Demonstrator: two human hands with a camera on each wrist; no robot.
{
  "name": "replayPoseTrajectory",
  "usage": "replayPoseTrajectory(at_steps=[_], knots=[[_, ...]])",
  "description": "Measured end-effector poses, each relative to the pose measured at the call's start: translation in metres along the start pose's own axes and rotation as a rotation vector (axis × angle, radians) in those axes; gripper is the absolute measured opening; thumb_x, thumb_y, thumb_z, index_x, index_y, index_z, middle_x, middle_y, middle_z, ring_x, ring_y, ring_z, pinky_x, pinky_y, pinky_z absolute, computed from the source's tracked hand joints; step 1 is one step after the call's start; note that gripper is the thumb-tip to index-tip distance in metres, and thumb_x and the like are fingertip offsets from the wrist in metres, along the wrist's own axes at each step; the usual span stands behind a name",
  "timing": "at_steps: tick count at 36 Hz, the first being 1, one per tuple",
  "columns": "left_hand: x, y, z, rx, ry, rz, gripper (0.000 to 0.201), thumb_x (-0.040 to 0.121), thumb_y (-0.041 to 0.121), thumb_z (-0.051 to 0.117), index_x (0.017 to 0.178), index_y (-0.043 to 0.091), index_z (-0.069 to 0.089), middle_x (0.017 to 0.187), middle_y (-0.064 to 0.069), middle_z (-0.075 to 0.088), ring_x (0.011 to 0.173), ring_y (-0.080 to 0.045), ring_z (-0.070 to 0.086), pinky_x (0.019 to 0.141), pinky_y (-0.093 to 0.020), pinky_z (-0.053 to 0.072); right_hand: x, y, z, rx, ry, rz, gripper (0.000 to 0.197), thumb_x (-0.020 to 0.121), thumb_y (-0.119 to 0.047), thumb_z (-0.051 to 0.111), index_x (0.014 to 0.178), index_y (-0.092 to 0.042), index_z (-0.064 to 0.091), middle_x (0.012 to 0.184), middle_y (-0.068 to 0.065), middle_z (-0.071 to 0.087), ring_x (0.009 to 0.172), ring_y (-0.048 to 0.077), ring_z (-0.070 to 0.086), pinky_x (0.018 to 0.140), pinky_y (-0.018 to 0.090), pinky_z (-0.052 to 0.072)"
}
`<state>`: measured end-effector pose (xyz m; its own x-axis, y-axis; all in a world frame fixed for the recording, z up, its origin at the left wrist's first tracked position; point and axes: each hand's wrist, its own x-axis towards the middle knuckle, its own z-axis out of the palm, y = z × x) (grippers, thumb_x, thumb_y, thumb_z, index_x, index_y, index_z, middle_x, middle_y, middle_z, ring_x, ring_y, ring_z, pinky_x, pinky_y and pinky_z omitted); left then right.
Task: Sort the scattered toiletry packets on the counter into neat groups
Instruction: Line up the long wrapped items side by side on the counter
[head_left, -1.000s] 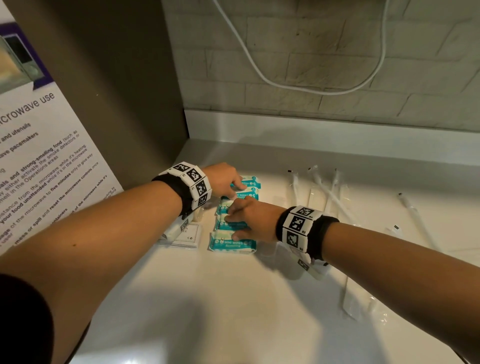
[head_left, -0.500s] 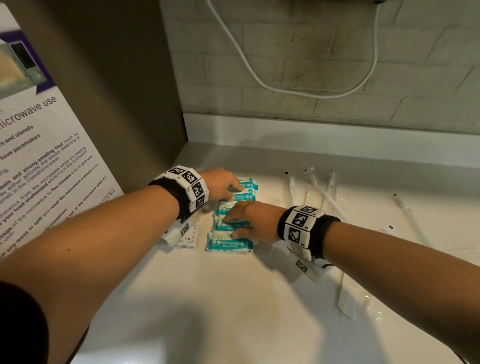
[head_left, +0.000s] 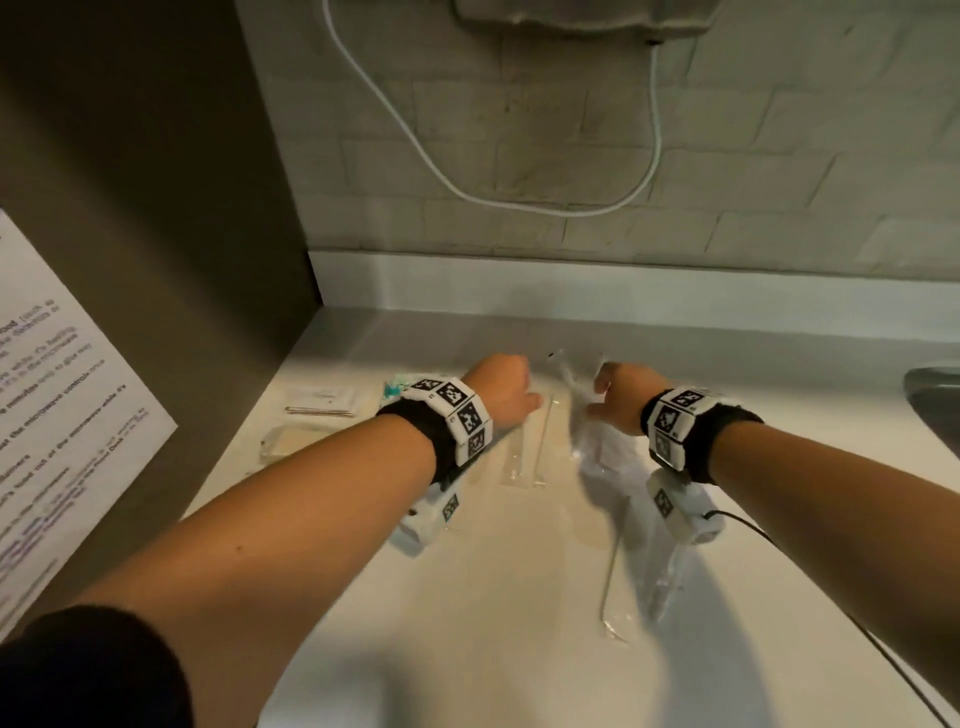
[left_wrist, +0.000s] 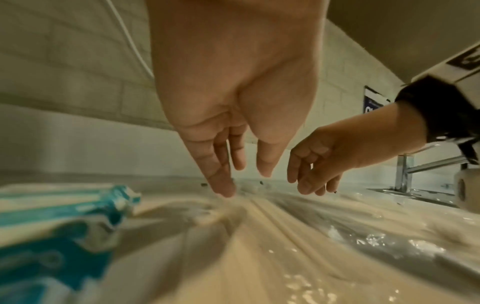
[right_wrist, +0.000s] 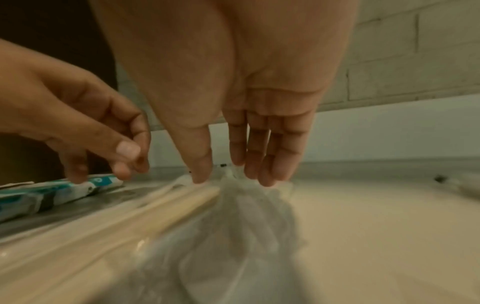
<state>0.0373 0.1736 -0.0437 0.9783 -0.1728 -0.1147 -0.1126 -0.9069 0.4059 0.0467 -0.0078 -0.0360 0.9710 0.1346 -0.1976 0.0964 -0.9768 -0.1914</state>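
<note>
Teal-and-white wipe packets (head_left: 396, 387) lie at the left, mostly hidden behind my left wrist; they also show in the wrist views (left_wrist: 64, 205) (right_wrist: 64, 189). To their right lie long clear-wrapped packets (head_left: 540, 441) holding thin beige sticks (right_wrist: 155, 209). My left hand (head_left: 506, 389) hovers over their far ends with straight fingers (left_wrist: 221, 185), one tip touching down. My right hand (head_left: 613, 395) pinches the gathered tops of a bunch of clear packets (right_wrist: 233, 216) between thumb and fingers (right_wrist: 259, 164). The bunch is blurred.
White flat packets (head_left: 324, 400) and a clear flat packet (head_left: 291, 441) lie left of the wipes. Another long clear packet (head_left: 613, 582) lies nearer me. A brown side wall with a poster (head_left: 52, 415) bounds the left, and a steel sink (head_left: 935, 395) the right.
Both hands left the row of teal wipe packets and moved right to the long clear packets. The right hand now pinches a bunch of them.
</note>
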Motion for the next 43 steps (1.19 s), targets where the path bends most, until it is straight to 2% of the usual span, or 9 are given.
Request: replayPoseTrajectory(at_steps=[6, 14, 23, 29, 31, 36, 38, 41, 43], knots=[[0.009, 0.01, 0.024, -0.003, -0.011, -0.151, 0.053, 0.08, 0.02, 0.071, 0.125, 0.007, 0.047, 0.105, -0.011, 0.063, 0.091, -0.03, 0.062, 0.07, -0.034, 0.049, 0.003, 0.011, 0.013, 0.031, -0.06, 0.039, 0.043, 0.089, -0.01, 0.061, 0.131, -0.009, 0.049, 0.125, 0.015, 0.061, 0.113, 0.033, 0.06, 0.091, 0.035, 0.052], [0.017, 0.019, 0.023, -0.134, 0.057, -0.281, 0.074, 0.075, 0.004, 0.07, 0.137, 0.002, 0.03, 0.118, -0.017, 0.057, 0.099, -0.034, 0.062, 0.058, -0.032, 0.045, -0.007, 0.028, -0.003, 0.193, -0.074, 0.048, 0.054, 0.088, -0.017, 0.061, 0.135, -0.006, 0.037, 0.118, 0.014, 0.061, 0.101, 0.032, 0.064, 0.077, 0.036, 0.053], [0.048, 0.071, 0.013, -0.307, 0.242, -0.284, 0.042, 0.094, 0.006, 0.047, 0.133, -0.002, 0.031, 0.124, -0.022, 0.057, 0.109, -0.037, 0.059, 0.073, -0.031, 0.04, -0.038, 0.07, -0.011, 0.367, 0.044, 0.078, 0.038, 0.089, -0.004, 0.047, 0.126, -0.005, 0.04, 0.081, 0.0, 0.05, 0.065, 0.013, 0.049, 0.049, 0.022, 0.035], [0.056, 0.1, 0.026, -0.205, 0.031, -0.288, 0.069, 0.089, 0.041, 0.06, 0.14, 0.003, 0.034, 0.132, -0.013, 0.054, 0.112, -0.03, 0.059, 0.076, -0.032, 0.046, -0.084, 0.096, 0.005, 0.423, -0.036, 0.139, 0.041, 0.09, -0.034, 0.054, 0.118, -0.006, 0.042, 0.08, -0.002, 0.051, 0.068, 0.012, 0.05, 0.056, 0.026, 0.039], [0.056, 0.102, 0.035, -0.092, -0.029, -0.261, 0.069, 0.089, 0.038, 0.063, 0.144, 0.008, 0.033, 0.135, -0.013, 0.052, 0.115, -0.031, 0.058, 0.083, -0.034, 0.05, -0.098, 0.102, 0.013, 0.377, -0.085, 0.155, 0.051, 0.087, -0.045, 0.059, 0.118, -0.008, 0.043, 0.086, -0.001, 0.055, 0.072, 0.014, 0.054, 0.06, 0.026, 0.042], [0.052, 0.112, 0.041, 0.06, -0.041, -0.253, 0.054, 0.089, 0.018, 0.065, 0.139, 0.01, 0.046, 0.138, -0.011, 0.054, 0.114, -0.029, 0.06, 0.084, -0.03, 0.051, -0.118, 0.11, 0.031, 0.298, -0.133, 0.175, 0.068, 0.076, -0.064, 0.063, 0.116, -0.012, 0.045, 0.103, 0.003, 0.061, 0.09, 0.021, 0.06, 0.077, 0.031, 0.051], [0.05, 0.115, 0.04, 0.041, -0.046, -0.246, 0.053, 0.089, 0.014, 0.064, 0.14, 0.013, 0.047, 0.141, -0.007, 0.053, 0.109, -0.027, 0.062, 0.082, -0.03, 0.053, -0.119, 0.11, 0.035, 0.319, -0.131, 0.175, 0.065, 0.076, -0.061, 0.066, 0.115, -0.013, 0.046, 0.098, 0.001, 0.059, 0.085, 0.018, 0.059, 0.068, 0.027, 0.048], [0.048, 0.115, 0.037, -0.049, -0.015, -0.267, 0.033, 0.082, 0.013, 0.071, 0.112, 0.006, 0.058, 0.117, -0.009, 0.064, 0.083, -0.022, 0.059, 0.054, -0.023, 0.043, -0.115, 0.109, 0.034, 0.374, -0.113, 0.165, 0.059, 0.076, -0.049, 0.072, 0.113, -0.013, 0.045, 0.093, -0.002, 0.055, 0.079, 0.015, 0.054, 0.055, 0.021, 0.037], [0.045, 0.114, 0.036, -0.09, 0.009, -0.268, 0.036, 0.079, 0.016, 0.074, 0.108, 0.003, 0.056, 0.104, -0.007, 0.062, 0.082, -0.022, 0.056, 0.056, -0.023, 0.042, -0.111, 0.108, 0.034, 0.406, -0.091, 0.163, 0.055, 0.076, -0.043, 0.075, 0.11, -0.013, 0.045, 0.091, -0.002, 0.054, 0.077, 0.015, 0.054, 0.053, 0.021, 0.036]])
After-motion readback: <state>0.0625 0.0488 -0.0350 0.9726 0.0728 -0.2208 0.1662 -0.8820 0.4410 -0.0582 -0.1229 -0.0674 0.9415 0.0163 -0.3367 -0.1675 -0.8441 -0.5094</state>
